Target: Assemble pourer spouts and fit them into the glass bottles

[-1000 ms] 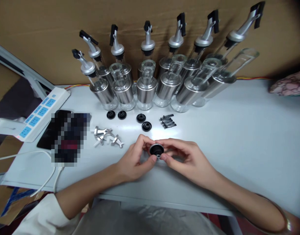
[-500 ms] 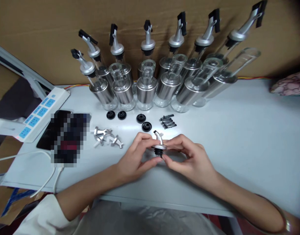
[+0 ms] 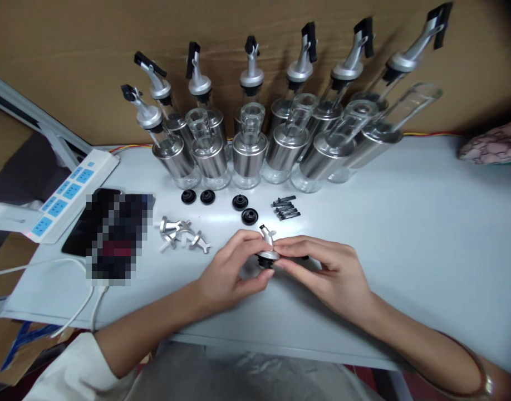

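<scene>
My left hand [image 3: 232, 267] is closed on a silver bottle pourer [image 3: 269, 245] with a black ribbed stopper underneath, gripping it from the left. Thumb and fingers of my right hand [image 3: 330, 273] pinch the pourer's right side. Its spout points up, leaning slightly left, and has a black tip. Just behind the right fingers shows the end of a small black piece [image 3: 304, 257]; whether the hand holds it I cannot tell. Beyond the hands lie black lever pieces [image 3: 286, 208] and round black stoppers [image 3: 250, 216]. Loose silver spouts [image 3: 182, 233] are heaped to the left.
Glass bottles with metal sleeves [image 3: 250, 153] stand in two rows against the cardboard [image 3: 92, 55]; several carry pourers with black levers. On the left are a power strip [image 3: 72, 192], a partly blurred phone [image 3: 117, 239] and a white cable [image 3: 88, 301]. A patterned cloth item [image 3: 493, 143] sits far right.
The pourer has shifted slightly left and its spout leans more that way. My right fingers have straightened along its side, and the small black piece behind them shows more clearly.
</scene>
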Available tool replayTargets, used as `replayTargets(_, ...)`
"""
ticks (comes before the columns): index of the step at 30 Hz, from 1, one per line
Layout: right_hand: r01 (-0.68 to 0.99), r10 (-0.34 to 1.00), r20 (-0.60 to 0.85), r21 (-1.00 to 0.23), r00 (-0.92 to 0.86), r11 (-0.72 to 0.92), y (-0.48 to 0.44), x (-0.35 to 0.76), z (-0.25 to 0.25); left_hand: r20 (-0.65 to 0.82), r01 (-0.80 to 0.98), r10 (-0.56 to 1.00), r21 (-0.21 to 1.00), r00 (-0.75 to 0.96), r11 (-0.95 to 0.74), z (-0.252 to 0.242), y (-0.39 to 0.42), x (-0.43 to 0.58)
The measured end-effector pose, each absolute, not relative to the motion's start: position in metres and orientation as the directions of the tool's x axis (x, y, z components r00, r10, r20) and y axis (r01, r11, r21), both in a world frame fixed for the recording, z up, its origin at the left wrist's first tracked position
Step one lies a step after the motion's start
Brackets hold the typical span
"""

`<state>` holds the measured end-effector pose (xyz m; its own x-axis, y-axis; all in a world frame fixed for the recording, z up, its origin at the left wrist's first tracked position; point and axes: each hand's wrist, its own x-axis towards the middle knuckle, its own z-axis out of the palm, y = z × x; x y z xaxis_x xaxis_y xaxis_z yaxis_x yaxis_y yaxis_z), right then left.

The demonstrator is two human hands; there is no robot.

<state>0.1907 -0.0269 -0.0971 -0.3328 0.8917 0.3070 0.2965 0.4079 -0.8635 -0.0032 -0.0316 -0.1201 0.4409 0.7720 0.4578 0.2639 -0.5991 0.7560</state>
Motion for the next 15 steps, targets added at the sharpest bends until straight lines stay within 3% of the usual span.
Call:
replayTargets(8, 0.307, 0.825, 0.353, -0.805, -0.441, 0.508, -0.022, 0.194, -0.09, 0.491, 0.286, 0.775, 0.736, 0.398, -0.614, -0.118, -0.032, -0.003)
replayTargets(12, 0.447, 0.773, 0.408, -0.644, -0.486, 0.621, -0.012, 0.201, -0.089, 0.507, 0.28, 0.782, 0.742, 0.362, -0.61, -0.122, -0.029, -0.003)
replayTargets(15, 0.649, 0.805, 0.383, -0.478, -0.454, 0.593, -0.003, 0.21, -0.094, 0.502, 0.285, 0.791, 0.747, 0.349, -0.6, -0.125, -0.029, -0.003)
